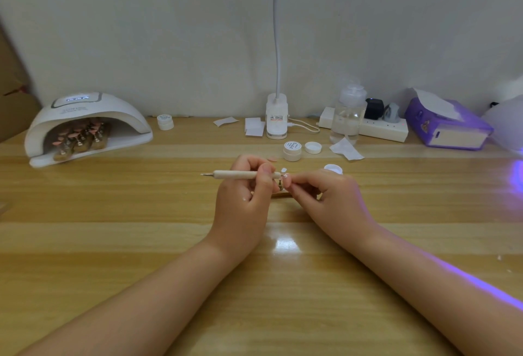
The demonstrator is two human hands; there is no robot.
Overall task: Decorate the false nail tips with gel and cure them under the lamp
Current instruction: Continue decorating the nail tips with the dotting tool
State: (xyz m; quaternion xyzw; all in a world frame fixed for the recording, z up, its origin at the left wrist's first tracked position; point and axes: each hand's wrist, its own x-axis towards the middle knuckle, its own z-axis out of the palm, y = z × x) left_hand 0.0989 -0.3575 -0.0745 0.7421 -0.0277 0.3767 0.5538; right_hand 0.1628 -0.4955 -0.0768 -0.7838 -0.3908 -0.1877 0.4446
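My left hand grips a wooden tool level above the table, its far end meeting a white nail tip that my right hand pinches just beside it. More pink tips sit under the curing lamp, well left.

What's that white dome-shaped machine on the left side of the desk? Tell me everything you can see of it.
The curing lamp is a white, plastic-looking arched hood on a flat white base, standing on the wooden desk at its far left, by the wall. A small display on its top glows blue, its reading too blurred to tell. Its open mouth faces the person, and inside stand several stands with pink nail tips. Neither hand touches it.
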